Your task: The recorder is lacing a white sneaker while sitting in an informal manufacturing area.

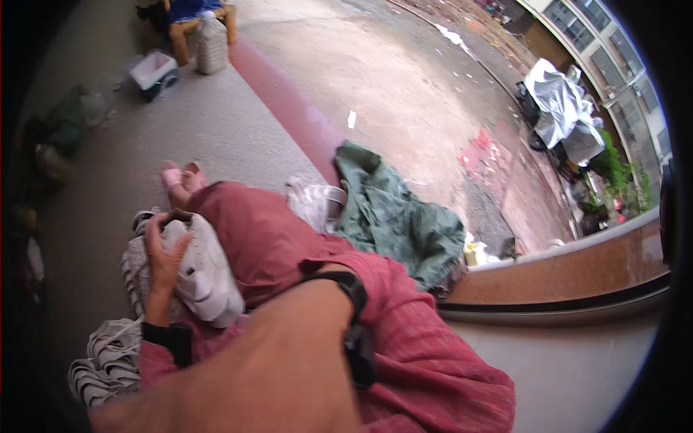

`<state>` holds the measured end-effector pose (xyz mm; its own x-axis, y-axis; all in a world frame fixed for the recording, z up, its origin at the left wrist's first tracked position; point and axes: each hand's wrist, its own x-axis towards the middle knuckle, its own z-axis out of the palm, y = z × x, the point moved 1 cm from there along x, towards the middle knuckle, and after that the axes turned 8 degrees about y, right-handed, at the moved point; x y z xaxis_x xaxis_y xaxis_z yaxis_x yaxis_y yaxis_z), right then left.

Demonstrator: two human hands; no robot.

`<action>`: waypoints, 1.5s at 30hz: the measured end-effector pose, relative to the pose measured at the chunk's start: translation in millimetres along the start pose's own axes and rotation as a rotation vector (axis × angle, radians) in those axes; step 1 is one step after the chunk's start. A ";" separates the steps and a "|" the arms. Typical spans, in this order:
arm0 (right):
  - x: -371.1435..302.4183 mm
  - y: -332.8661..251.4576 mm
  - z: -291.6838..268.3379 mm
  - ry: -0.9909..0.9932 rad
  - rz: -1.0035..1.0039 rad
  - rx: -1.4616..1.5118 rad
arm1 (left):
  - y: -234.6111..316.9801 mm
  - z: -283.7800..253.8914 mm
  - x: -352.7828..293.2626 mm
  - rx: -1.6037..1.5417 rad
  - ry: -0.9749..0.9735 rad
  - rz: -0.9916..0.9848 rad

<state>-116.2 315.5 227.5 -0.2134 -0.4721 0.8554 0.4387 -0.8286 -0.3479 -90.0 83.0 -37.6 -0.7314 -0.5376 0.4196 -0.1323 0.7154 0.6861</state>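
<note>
A white lace-up shoe rests against my lap at the left, its opening toward the far side. My left hand grips it near the opening, thumb on one side and fingers on the other. My right hand is very close and large along the lower edge; its fingers are out of the picture, so what it holds cannot be seen. A black band circles that wrist. Beside my left arm several grey-white shoes with laces lie in a pile. Another white shoe sits beyond my lap.
A crumpled green woven sheet lies right of my legs. Farther off stand a white bin, a filled plastic sack and a wooden chair. A low brown ledge runs along the right. Outside, a silver cover drapes a vehicle.
</note>
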 end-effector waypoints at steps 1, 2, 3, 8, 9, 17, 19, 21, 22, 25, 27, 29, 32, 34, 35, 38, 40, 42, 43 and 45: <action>3.7 1.7 -0.5 0.007 0.000 0.022 | 1.7 -12.0 5.4 0.008 -0.011 -0.005; 4.0 1.9 3.5 0.012 0.001 0.045 | 1.6 -17.8 2.2 0.004 -0.021 -0.005; 2.8 0.6 4.5 0.006 0.005 0.060 | -1.7 -17.5 2.5 0.023 -0.023 -0.006; -6.7 -13.8 14.7 -0.021 0.027 0.180 | -2.0 -14.3 0.0 0.042 -0.014 0.003; -5.8 -1.6 17.0 -0.027 0.026 0.202 | -1.9 -12.8 0.7 0.038 -0.015 0.009; -9.6 19.3 17.7 -0.083 0.047 0.430 | 4.5 -11.9 -2.5 0.031 -0.045 -0.028; -10.5 26.4 19.3 -0.084 0.056 0.485 | 5.1 -9.9 2.0 0.032 -0.056 -0.017; -12.8 27.8 19.1 -0.073 0.069 0.538 | 6.2 -8.4 2.5 -0.006 -0.050 -0.039; -11.3 28.2 17.8 -0.063 0.077 0.564 | 1.7 -10.9 7.4 0.027 -0.042 0.021; -14.9 37.7 4.2 -0.421 0.102 0.417 | 1.3 -16.1 6.0 0.017 -0.043 -0.048; -28.9 36.9 -4.3 -0.472 0.502 0.325 | -8.9 -13.0 5.0 0.015 -0.024 0.024; -54.6 49.8 -26.6 -0.368 0.363 -0.087 | -14.1 -25.1 10.6 -0.207 -0.228 -0.009; -91.1 47.3 -75.8 -0.329 0.658 -0.593 | -8.4 -41.9 6.2 -0.622 -0.347 -0.319; -145.4 50.1 -120.0 -0.470 0.854 -0.992 | -12.4 -50.6 -6.8 -0.456 -0.290 -0.259; -178.4 53.2 -135.0 -0.555 0.918 -1.124 | -18.9 -46.9 -12.8 -0.451 -0.263 -0.231; -218.1 33.4 -128.8 -0.492 1.005 -1.331 | -17.0 -40.1 -15.9 -0.373 -0.222 -0.168; -219.3 25.7 -118.0 -0.419 1.124 -1.209 | -10.6 -41.0 -19.0 -0.330 -0.174 -0.159; -213.0 19.8 -115.5 -0.344 1.186 -1.172 | -17.1 -34.2 -16.5 -0.322 -0.174 -0.135; -210.1 18.2 -115.8 -0.262 1.246 -1.140 | -28.9 -29.1 -19.4 -0.292 -0.135 -0.064; -217.5 18.6 -127.9 -0.281 1.195 -1.159 | -23.2 -24.0 -13.2 -0.223 -0.042 0.018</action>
<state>-173.2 364.2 -14.1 -0.0523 -0.9951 -0.0835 -0.6248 0.0979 -0.7746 -61.2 62.9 -44.9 -0.7600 -0.5033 0.4112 0.0291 0.6057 0.7952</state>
